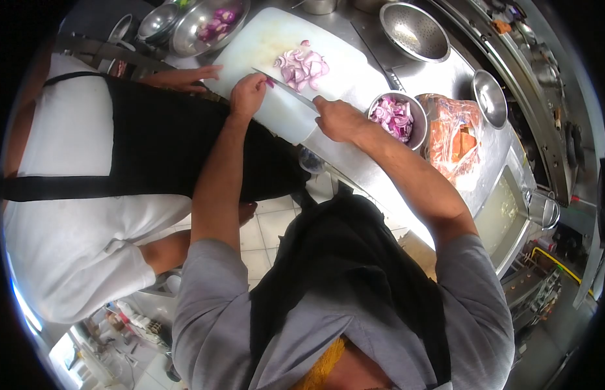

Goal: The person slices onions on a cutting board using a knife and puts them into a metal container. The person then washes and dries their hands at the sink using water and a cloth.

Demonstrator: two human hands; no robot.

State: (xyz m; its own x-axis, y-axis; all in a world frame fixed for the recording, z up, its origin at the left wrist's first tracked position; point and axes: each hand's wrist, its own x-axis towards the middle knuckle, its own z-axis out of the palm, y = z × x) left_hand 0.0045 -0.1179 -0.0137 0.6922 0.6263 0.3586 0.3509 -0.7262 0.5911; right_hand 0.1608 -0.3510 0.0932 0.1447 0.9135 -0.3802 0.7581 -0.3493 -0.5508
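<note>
Likely slicing: pinching small purple onion piece (270, 83) in left grip (248, 96), clasping long steel knife (287, 90) in right grip (340, 121); needs steadiness next.

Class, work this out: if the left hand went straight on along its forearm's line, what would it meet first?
Probably the knife blade, near its tip, just beyond the left hand; depth is unclear, so they may already touch.

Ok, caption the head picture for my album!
Knife in right hand, left hand near its tip; sliced onions on the board.
</note>
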